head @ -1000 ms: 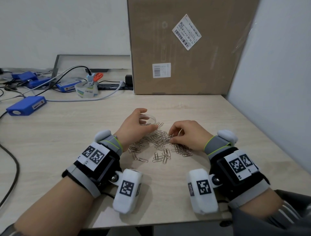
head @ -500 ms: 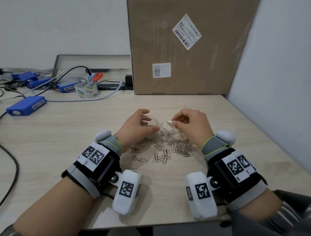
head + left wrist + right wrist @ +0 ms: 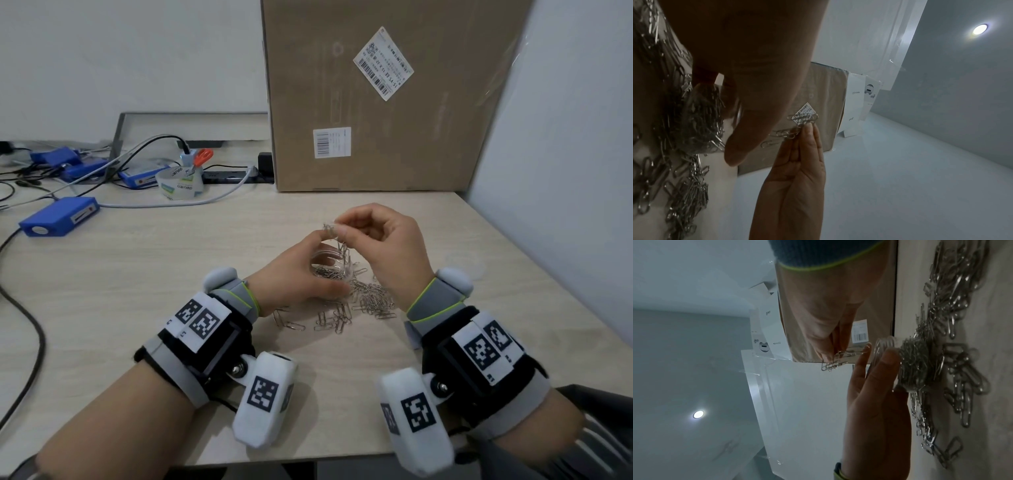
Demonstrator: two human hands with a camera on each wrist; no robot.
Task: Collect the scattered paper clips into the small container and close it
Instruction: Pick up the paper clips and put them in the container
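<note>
My left hand (image 3: 330, 265) grips a small clear round container (image 3: 328, 256), thumb on its near side and fingers on the far side. It is partly filled with silver paper clips (image 3: 701, 120) and sits low over the wooden table (image 3: 171, 281). My right hand (image 3: 339, 230) pinches a small bunch of clips (image 3: 330, 228) between thumb and fingers just above the container's mouth, and a few linked clips hang from the bunch. The right wrist view shows the same pinched bunch (image 3: 838, 358) beside the container (image 3: 910, 363). Several loose clips (image 3: 371, 298) lie scattered on the table in front of both hands.
A big cardboard box (image 3: 394, 102) stands upright behind the hands, and a pale wall (image 3: 565, 171) closes the right side. Blue boxes (image 3: 60, 219), cables and a tape roll (image 3: 180, 186) sit at the far left. A faint clear round shape (image 3: 464, 265) lies right of my right wrist.
My right hand has risen from the clip pile with a bunch pinched and moved up and left over the container. My left hand has kept its grip on the container.
</note>
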